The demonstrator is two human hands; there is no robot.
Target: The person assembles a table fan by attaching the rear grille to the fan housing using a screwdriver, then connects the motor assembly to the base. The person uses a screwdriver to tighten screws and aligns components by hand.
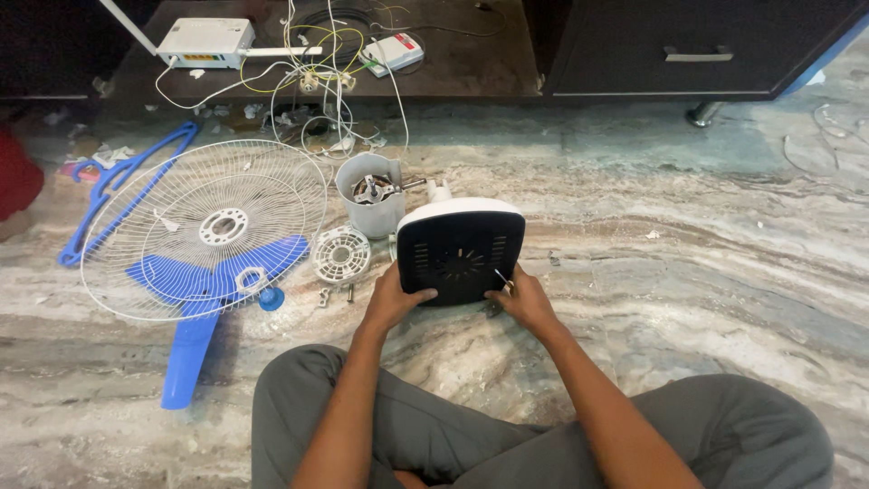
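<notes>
Left hand (396, 303) grips the fan base (460, 249) at its lower left edge, fingers curled shut on it; right hand (525, 303) pinches a small screwdriver (503, 281) against its dark underside; base tilted up on the floor (706, 263); motor housing (371, 204) just behind, wire guard (204, 226) and blue blade (204, 281) to its left.

Both forearms reach forward from the lap, converging ahead of the crossed legs; the left hand (396, 299) lies palm-down, fingers curled forward, thumb spread to the right; the right hand (525, 299) sits just across from it, fingers bent and pinched together, wrist angled slightly inward.
</notes>
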